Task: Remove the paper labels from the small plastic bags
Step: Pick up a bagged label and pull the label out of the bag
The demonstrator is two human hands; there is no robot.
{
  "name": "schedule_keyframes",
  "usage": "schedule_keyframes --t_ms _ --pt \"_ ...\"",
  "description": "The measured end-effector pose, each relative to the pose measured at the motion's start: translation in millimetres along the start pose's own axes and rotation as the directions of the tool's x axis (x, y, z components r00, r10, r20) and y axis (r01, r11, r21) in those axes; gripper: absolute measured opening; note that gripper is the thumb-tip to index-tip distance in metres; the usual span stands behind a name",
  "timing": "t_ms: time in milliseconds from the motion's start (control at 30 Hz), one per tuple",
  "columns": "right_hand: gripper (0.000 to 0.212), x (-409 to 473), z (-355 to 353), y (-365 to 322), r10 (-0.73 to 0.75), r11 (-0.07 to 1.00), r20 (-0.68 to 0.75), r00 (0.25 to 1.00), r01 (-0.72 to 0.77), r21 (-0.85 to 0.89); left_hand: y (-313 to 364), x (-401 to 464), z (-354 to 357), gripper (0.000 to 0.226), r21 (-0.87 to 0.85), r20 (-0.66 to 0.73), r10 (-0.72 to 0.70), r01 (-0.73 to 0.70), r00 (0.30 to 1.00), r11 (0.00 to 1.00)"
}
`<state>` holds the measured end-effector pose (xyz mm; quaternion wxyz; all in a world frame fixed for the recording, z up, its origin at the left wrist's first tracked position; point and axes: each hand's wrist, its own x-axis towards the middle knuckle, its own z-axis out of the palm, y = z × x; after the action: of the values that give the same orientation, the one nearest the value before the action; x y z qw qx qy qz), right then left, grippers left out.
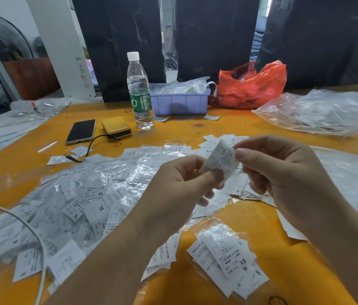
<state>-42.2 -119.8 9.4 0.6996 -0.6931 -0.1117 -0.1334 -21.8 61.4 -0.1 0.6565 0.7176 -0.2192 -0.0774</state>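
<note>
Your left hand (173, 183) and right hand (277, 172) are raised close together above the orange table (217, 128). Both pinch one small bagged label (222, 164) between them: your left thumb and fingers grip its lower edge, your right thumb and forefinger grip its upper right edge. The label curls between the two grips. To the left of your left hand lies a wide pile of bagged labels (81, 194). Below your right hand rests a small stack of labels (228, 258). Beyond both hands stand a water bottle (139, 89) and a purple bin (180, 102).
</note>
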Motion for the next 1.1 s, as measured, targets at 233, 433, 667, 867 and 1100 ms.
schedule_keyframes --t_ms 233,433,667,867,1100 --pt "0.003 -5 8 4 -0.090 0.982 0.095 0.991 0.104 -0.160 -1 1 -1 0.021 -0.012 -0.021 -0.012 0.011 1.000 1.000" --pt "0.016 -4 4 3 -0.197 0.930 0.155 0.968 0.235 -0.282 -2 1 -1 0.019 -0.008 -0.043 -0.010 0.010 0.999 1.000" --pt "0.001 -4 3 0 -0.084 0.948 0.165 0.983 0.131 -0.291 -3 1 -3 0.025 0.028 -0.046 -0.048 0.049 0.998 0.998" --pt "0.023 9 -13 -7 0.167 0.971 0.251 0.953 -0.115 -0.208 -3 2 -3 0.044 0.067 -0.029 -0.148 0.149 0.989 0.986" --pt "0.007 2 -10 -2 0.405 0.736 0.499 0.766 0.051 -0.675 -9 -3 1 0.034 0.532 -0.110 -0.037 0.090 0.993 0.842"
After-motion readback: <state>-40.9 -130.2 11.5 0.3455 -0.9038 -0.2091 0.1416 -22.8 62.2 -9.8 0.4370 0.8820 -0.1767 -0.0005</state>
